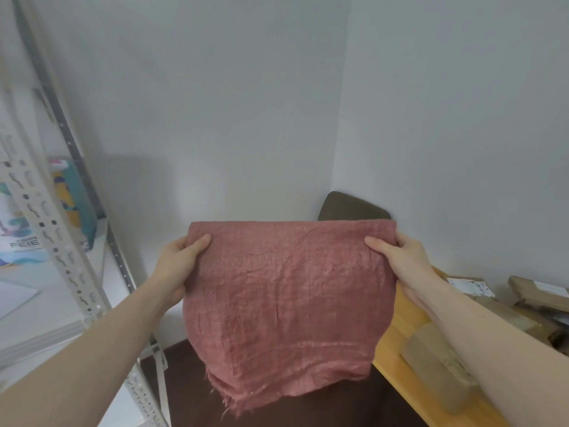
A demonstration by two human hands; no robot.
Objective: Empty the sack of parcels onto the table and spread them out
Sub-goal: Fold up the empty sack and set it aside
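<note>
We pinch the limp sack by both top corners, left hand and right hand, letting it hang slack beside the worktop, likely checking it's emptied.

rough woven sack, wood table

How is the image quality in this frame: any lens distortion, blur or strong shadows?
Head view: wide-angle bending bows the shelf upright at left; shelf items look soft; even light, a faint shadow on the wall; the sack and both hands are fairly sharp.
</note>
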